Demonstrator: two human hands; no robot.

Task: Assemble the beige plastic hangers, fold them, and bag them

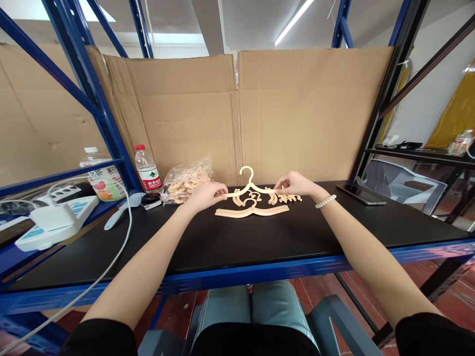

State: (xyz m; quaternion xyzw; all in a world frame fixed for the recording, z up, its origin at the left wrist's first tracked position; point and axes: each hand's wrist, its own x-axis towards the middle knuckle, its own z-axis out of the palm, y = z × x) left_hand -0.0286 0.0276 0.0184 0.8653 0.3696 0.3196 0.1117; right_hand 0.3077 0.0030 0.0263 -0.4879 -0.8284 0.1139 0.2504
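Note:
A small pale clothes hanger (pixel 251 187) is raised above the black tabletop, its hook pointing up. My left hand (pixel 208 194) pinches its left end, and my right hand (pixel 296 184), with a beaded bracelet at the wrist, pinches the right end. Just in front of it lies a stack of similar hangers (pixel 252 211), flat on the table. Behind the raised hanger are loose curved hanger pieces (pixel 272 199), partly covered by it. Several small pieces (pixel 290 198) lie beneath my right hand.
A clear plastic bag of pale pieces (pixel 188 182) sits left of my left hand. Beyond it stand a red-capped water bottle (pixel 147 170) and a hairbrush (pixel 124 210). A white cable (pixel 124 242) crosses the left side. At right lies a phone (pixel 360 194). Cardboard (pixel 315 113) walls the back.

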